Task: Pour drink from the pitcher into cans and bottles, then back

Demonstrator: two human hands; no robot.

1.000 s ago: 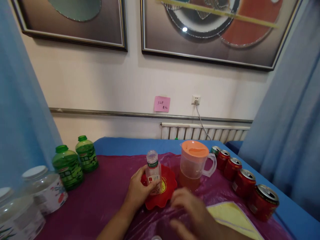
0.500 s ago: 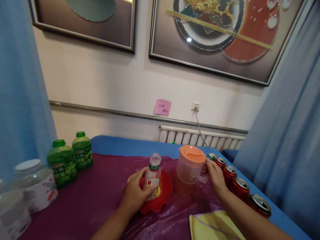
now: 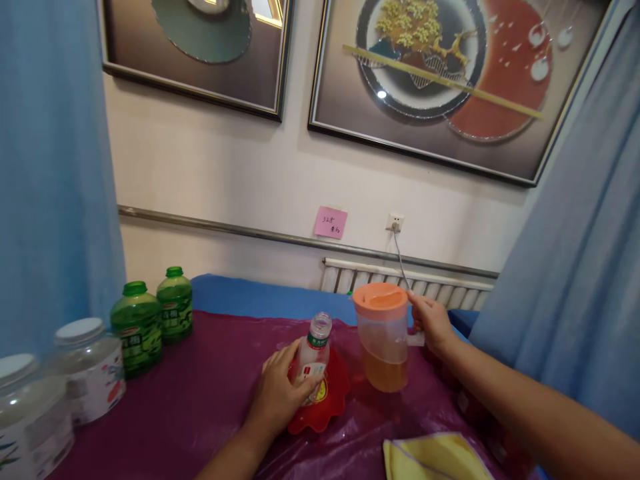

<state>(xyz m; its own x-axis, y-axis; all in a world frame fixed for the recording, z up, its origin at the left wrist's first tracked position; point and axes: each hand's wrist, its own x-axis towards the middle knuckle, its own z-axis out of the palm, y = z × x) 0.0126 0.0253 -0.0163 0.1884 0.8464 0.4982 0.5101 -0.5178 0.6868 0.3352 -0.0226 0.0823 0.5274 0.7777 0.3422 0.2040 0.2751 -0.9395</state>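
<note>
A clear plastic bottle (image 3: 311,360) with a green and red neck band and no cap stands in a red scalloped dish (image 3: 334,393). My left hand (image 3: 285,387) is wrapped around it from the left. To the right is a clear pitcher (image 3: 384,347) with an orange lid (image 3: 381,298) and amber liquid in its lower part. My right hand (image 3: 431,320) grips its handle on the right side; the liquid's surface slants against the pitcher's walls. Whether its base touches the table is hard to tell.
Green bottles (image 3: 136,330) and white-lidded jars (image 3: 90,373) stand along the left. A folded yellow cloth (image 3: 435,459) lies at the front right. Red cans (image 3: 470,403) are mostly hidden behind my right forearm. A purple sheet (image 3: 210,393) covers the blue table (image 3: 260,297).
My right hand has raised the pitcher a little, and my right forearm now covers most of the cans. My left hand keeps its hold on the bottle. The view has shifted slightly.
</note>
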